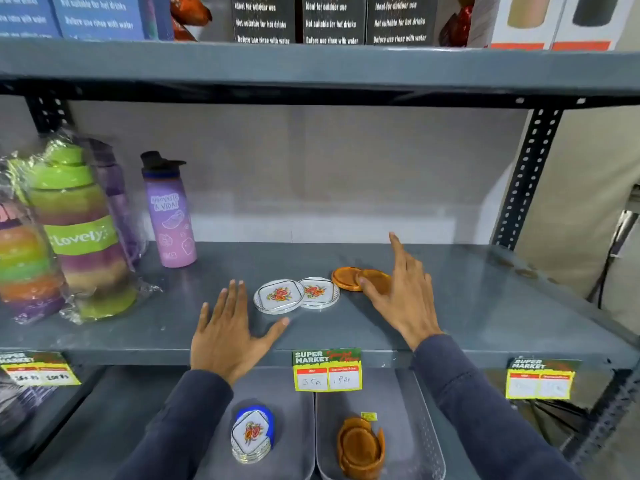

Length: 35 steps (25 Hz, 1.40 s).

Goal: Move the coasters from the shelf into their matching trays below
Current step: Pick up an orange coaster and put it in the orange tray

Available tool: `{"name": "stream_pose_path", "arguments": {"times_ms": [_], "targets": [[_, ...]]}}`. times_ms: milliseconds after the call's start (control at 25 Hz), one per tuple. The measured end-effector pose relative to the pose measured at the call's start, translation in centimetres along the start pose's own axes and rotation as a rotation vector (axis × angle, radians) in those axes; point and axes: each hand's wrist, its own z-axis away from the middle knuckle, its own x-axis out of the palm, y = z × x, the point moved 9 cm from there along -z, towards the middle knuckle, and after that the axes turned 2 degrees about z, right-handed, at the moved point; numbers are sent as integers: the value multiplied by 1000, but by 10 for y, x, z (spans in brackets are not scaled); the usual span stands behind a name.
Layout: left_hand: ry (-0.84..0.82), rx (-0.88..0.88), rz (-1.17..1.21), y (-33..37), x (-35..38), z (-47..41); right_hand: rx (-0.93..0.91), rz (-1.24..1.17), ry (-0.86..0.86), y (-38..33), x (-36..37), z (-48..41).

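Observation:
Two white floral coasters (279, 295) (319, 292) lie overlapping on the grey shelf (450, 306). Right of them lie two orange round coasters (346, 278) (379, 280), also overlapping. My left hand (230, 332) hovers flat with fingers spread, just left of the white pair and holding nothing. My right hand (403, 292) has thumb and fingers around the right orange coaster, index finger raised. Below, the left grey tray (294, 427) holds a stack of white floral coasters (252, 434) in a blue holder. The right tray (412, 427) holds stacked orange coasters (360, 446).
A purple bottle (169, 213) and wrapped rainbow bottles (78, 230) stand at the shelf's left. Price tags (327, 370) (540, 379) hang on the shelf's front edge. Boxes fill the upper shelf (329, 22). A perforated upright post (526, 178) stands on the right.

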Motion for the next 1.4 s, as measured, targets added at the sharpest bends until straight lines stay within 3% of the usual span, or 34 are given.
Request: {"name": "stream_pose_path", "arguments": {"times_ms": [240, 480, 600, 880, 1000, 1200, 1400], "targets": [[8, 13, -124, -3, 6, -8, 225, -6, -177, 36, 36, -9], [2, 22, -156, -3, 5, -7, 249, -88, -235, 42, 43, -11], [0, 18, -154, -2, 3, -7, 193, -199, -99, 23, 14, -7], [5, 5, -169, -4, 5, -6, -236, -238, 455, -89, -127, 39], [-6, 1, -180, -2, 4, -5, -373, -311, 564, -123, -174, 62], [-20, -7, -193, 0, 1, 0, -331, -331, 489, -126, -180, 74], [-61, -9, -174, 3, 0, 1, -261, -455, 217, -114, -153, 86]]}}
